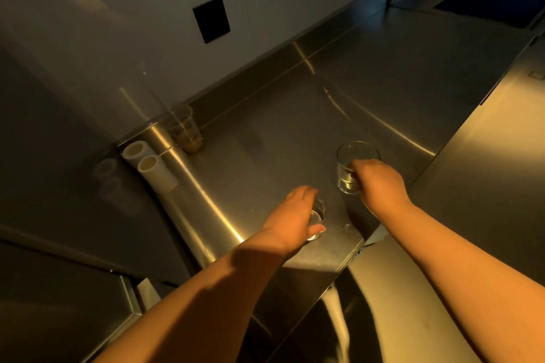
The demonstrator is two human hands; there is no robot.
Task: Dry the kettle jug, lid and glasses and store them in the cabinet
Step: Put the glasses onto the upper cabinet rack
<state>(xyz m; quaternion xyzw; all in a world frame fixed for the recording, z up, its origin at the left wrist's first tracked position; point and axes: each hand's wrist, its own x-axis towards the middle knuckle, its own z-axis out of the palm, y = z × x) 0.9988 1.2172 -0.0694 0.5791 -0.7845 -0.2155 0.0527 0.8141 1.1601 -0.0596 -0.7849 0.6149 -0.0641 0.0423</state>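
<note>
A person's left hand (298,212) and right hand (380,183) each wrap fingers around a glass (317,216) and a taller glass (354,168) standing on the steel worktop (265,138), apparently to carry both at once.

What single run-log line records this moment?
left hand: grips small glass | right hand: grips larger glass | both on steel counter
</note>
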